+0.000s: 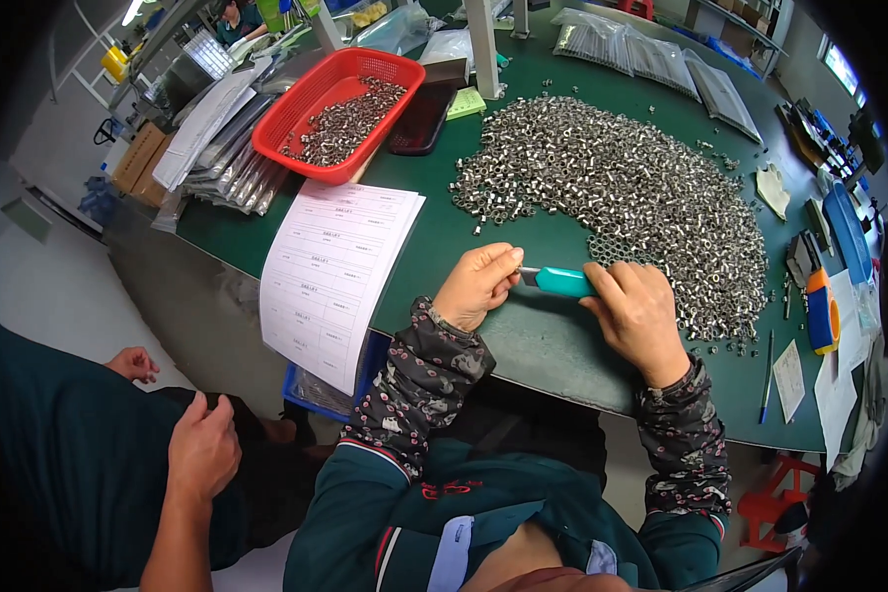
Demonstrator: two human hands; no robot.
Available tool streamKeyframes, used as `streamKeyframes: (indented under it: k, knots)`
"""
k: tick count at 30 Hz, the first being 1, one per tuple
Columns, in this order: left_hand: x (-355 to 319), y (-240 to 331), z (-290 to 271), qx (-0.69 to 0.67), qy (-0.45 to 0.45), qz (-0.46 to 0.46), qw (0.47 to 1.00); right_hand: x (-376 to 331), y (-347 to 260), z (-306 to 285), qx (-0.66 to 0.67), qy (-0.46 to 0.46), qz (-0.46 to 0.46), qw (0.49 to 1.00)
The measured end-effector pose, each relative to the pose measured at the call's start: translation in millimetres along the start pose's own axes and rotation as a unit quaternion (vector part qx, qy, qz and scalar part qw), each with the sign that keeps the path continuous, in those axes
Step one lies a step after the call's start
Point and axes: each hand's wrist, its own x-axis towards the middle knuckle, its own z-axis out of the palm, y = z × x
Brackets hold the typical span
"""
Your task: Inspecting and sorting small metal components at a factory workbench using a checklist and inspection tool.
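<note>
My right hand (636,311) is closed around the teal handle of what looks like a utility knife (564,282). Its grey tip points left, toward the fingers of my left hand (479,284). Those fingers are pinched together on a small metal piece, mostly hidden by the thumb, and the knife's tip meets it or lies very close. Both hands are over the front edge of the green table (553,345). Just beyond them spreads a large heap of small shiny metal rings (622,173), with several rings lying flat at its near edge.
A red plastic basket (337,116) of metal pieces stands back left, with a dark phone (424,118) beside it. Printed sheets (337,266) overhang the table's left edge. At right lie an orange-and-blue tape dispenser (821,311) and a pen (767,380). Another person's hand (204,449) is at lower left.
</note>
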Motion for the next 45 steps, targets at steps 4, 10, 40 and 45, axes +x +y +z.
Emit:
streamKeyframes:
  k: [4, 10, 40, 45]
  knots:
    - [1, 2, -1, 0.007, -0.030, -0.012, 0.999, 2, 3, -2, -0.019, 0.006, -0.009, 1.000]
    - [4, 1, -3, 0.021, -0.046, -0.030, 0.998, 4, 7, -4, -0.047, 0.012, -0.029, 0.998]
    - [14, -8, -8, -0.080, -0.054, 0.123, 0.988, -4, 7, 11, 0.163, -0.029, 0.142, 0.976]
    - [15, -11, -9, -0.071, -0.055, 0.144, 0.985, -4, 5, 16, 0.182, -0.063, 0.166, 0.967]
